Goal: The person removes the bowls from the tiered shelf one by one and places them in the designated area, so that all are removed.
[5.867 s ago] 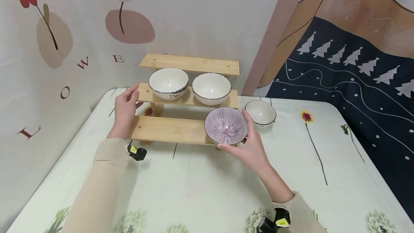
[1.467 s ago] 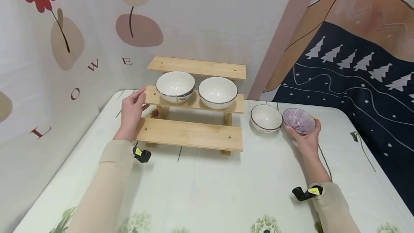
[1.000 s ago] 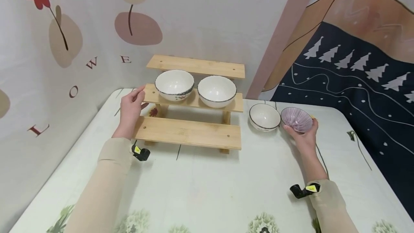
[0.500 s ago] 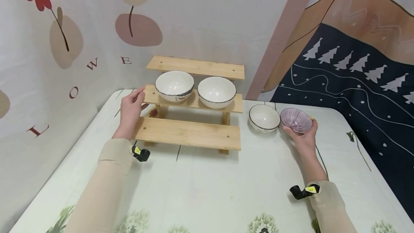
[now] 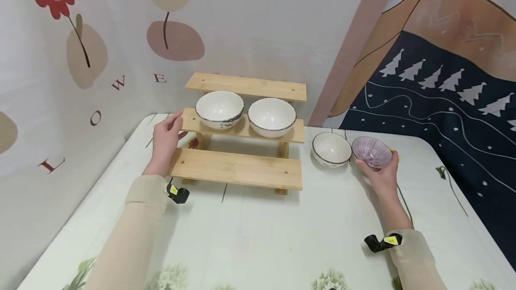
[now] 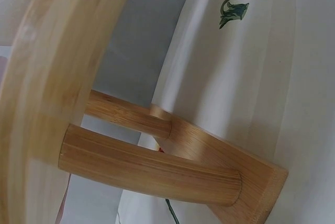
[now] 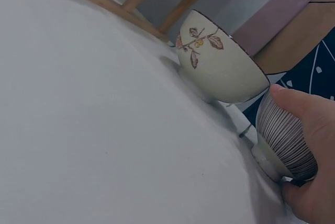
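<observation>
At the right, my right hand (image 5: 383, 176) holds a purple-striped bowl (image 5: 371, 150), thumb near the rim and fingers round its far side. In the right wrist view the striped bowl (image 7: 282, 135) stands with its foot close to the cloth, right beside a white bowl (image 7: 220, 62) with a leaf pattern. My left hand (image 5: 164, 140) grips the left end of the middle board of a three-step wooden shelf rack (image 5: 238, 168); its fingertips are partly hidden behind the board. On that middle board sit two white bowls, one dark-rimmed with flowers (image 5: 219, 107) and one plainer (image 5: 272, 115).
The small white bowl (image 5: 332, 148) stands on the table between the rack and the striped bowl. A pale flowered cloth covers the table (image 5: 250, 240). Printed curtains (image 5: 258, 21) hang close behind the rack.
Since the earliest frame, my right hand has carried the purple-striped bowl from the right end of the rack's lowest board to the table's right side. Over the last second, almost nothing has moved.
</observation>
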Available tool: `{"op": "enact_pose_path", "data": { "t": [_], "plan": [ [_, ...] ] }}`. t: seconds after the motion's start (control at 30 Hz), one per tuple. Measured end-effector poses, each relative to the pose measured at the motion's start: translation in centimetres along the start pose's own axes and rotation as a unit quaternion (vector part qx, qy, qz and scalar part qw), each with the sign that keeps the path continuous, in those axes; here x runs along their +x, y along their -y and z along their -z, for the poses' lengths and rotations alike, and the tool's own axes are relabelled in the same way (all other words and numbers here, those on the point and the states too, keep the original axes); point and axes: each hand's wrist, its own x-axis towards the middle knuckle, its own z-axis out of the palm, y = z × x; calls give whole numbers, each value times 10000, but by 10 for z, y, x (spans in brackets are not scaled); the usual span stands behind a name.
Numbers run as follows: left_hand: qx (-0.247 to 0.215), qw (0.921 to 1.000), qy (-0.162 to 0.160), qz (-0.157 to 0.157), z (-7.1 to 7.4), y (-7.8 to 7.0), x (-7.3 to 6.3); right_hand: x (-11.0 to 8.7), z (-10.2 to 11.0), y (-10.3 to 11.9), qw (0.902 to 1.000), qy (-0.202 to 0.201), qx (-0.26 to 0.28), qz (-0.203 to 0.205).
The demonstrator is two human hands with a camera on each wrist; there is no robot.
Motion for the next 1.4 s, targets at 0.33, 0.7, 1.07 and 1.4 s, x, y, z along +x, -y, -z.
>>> {"op": "enact_pose_path", "data": {
  "t": [0.33,0.7,1.07,1.4],
  "plan": [
    [103,9999,-24,71,-1,-1,-2,-6,7,9,9984,90,-543,-135],
    [127,9999,-93,39,-1,0,-4,-14,8,23,9892,-189,-1363,504],
    [127,9999,-110,19,-1,-1,-3,-22,7,41,9871,-97,-1418,731],
    [136,9999,-107,-2,-1,-1,-3,-29,-3,57,9845,217,-1312,1141]
  ]
}}
